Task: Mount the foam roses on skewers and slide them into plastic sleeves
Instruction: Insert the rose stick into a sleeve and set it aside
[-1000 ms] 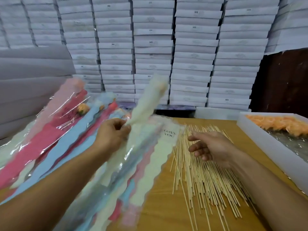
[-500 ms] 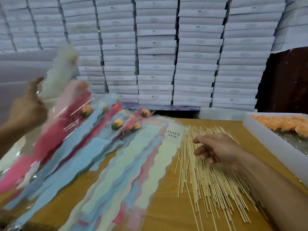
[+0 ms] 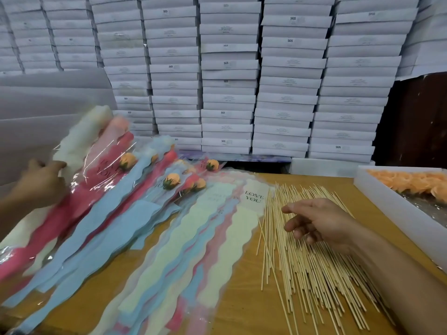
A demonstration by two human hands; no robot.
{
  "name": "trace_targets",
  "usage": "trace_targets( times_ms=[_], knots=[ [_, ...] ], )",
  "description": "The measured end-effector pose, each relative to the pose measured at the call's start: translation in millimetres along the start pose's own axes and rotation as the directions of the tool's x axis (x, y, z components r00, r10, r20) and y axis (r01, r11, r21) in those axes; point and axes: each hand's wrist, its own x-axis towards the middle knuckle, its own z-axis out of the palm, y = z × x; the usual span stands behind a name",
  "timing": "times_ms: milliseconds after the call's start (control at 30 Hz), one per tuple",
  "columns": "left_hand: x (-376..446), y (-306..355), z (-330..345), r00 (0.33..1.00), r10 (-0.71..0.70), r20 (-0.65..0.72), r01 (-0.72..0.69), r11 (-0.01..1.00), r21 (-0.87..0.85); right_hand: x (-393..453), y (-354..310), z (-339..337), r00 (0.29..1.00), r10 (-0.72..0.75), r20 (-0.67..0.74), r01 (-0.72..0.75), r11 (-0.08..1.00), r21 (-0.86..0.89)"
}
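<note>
My left hand rests at the left edge of the pile of filled sleeves, thumb raised and touching the cream scalloped plastic sleeve; whether the fingers pinch it I cannot tell, as the hand is blurred. The sleeve's long axis runs from lower left to upper right, its wide mouth pointing up and away from me toward the stacked white cardboard boxes. It lies on the other filled sleeves, the pink and red one just beside it and the blue one further right, each with an orange foam rose near its upper end. Half a second ago my left hand held the cream sleeve up in the air, clear of the pile; now sleeve and hand are down on the pile. A fan of empty pastel sleeves, one printed "LOVE YOU", lies flat in the middle of the wooden desk. My right hand hovers over the heap of thin bamboo skewers, fingers loosely curled and holding nothing, as before. The skewers point away from me. The white tray of loose orange foam roses sits at the right, apart from both hands.
</note>
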Motion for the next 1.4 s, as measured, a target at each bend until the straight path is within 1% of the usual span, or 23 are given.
trace_targets(
  times_ms=[33,67,133,200,267,400,467,633,800,867,967,1033,1133,1200,1267,1333,1400],
  knots=[
    [-0.3,-3.8,6.7,0.999,-0.012,0.045,0.010,1.000,0.027,0.2,0.2,0.0,1.000,0.001,0.002,-0.001,1.000,0.000],
    [-1.4,-5.6,12.8,0.997,-0.008,0.071,0.007,1.000,0.016,0.4,0.5,0.0,1.000,0.003,0.002,-0.003,1.000,0.002],
    [-6.7,-7.0,20.0,0.997,0.008,0.081,-0.002,0.998,-0.065,1.0,1.0,-0.5,1.000,0.008,0.004,-0.008,1.000,0.005],
    [-16.0,1.2,18.9,0.995,-0.025,0.099,0.035,0.994,-0.099,1.3,1.0,-0.4,1.000,0.012,0.010,-0.013,1.000,0.006],
    [-29.4,14.1,11.9,0.989,-0.069,0.132,0.082,0.992,-0.095,1.0,0.8,0.1,1.000,0.015,0.014,-0.015,1.000,0.004],
    [-41.2,27.6,6.1,0.973,-0.019,0.228,0.043,0.994,-0.099,0.3,0.2,-0.1,1.000,0.014,0.010,-0.014,1.000,0.001],
    [-40.4,26.2,5.7,0.977,-0.015,0.215,0.036,0.995,-0.093,-0.2,-0.2,-0.2,1.000,0.014,0.009,-0.014,1.000,0.001],
    [-34.6,15.4,10.9,0.992,0.010,0.123,0.013,0.982,-0.188,-0.5,-0.5,0.2,1.000,0.016,0.008,-0.016,1.000,0.011],
    [-32.0,2.6,21.0,0.988,-0.015,0.151,0.038,0.987,-0.154,-0.4,0.0,0.1,1.000,0.011,0.012,-0.012,1.000,0.005],
    [-35.5,8.2,18.7,0.982,-0.016,0.188,0.044,0.989,-0.144,-0.1,0.3,0.1,1.000,0.011,0.013,-0.011,1.000,0.004],
    [-41.8,22.7,13.1,0.960,0.048,0.276,-0.012,0.992,-0.129,-0.1,0.4,0.8,1.000,0.012,0.016,-0.012,1.000,-0.001],
    [-49.5,33.4,10.4,0.942,0.074,0.328,-0.026,0.988,-0.150,-0.4,0.3,0.6,1.000,0.015,0.017,-0.015,1.000,-0.001],
    [-57.7,45.8,6.3,0.924,0.117,0.363,-0.041,0.977,-0.211,-1.4,-0.2,0.3,1.000,0.020,0.016,-0.020,1.000,0.001],
    [-55.1,49.3,2.6,0.926,0.118,0.359,-0.046,0.978,-0.205,-1.4,-0.2,-0.4,1.000,0.020,0.015,-0.020,1.000,0.003],
    [-48.7,47.0,-1.5,0.941,0.088,0.326,-0.041,0.988,-0.147,-1.0,-0.3,-1.4,1.000,0.020,0.009,-0.020,1.000,0.013],
    [-42.5,40.3,-5.2,0.965,0.053,0.256,-0.020,0.991,-0.129,-0.7,-0.7,-2.9,1.000,0.017,-0.003,-0.017,0.999,0.029],
    [-33.2,28.5,-3.5,0.987,0.025,0.160,0.001,0.987,-0.163,-0.4,-1.1,-4.1,1.000,0.012,-0.016,-0.011,0.999,0.030]
  ],
)
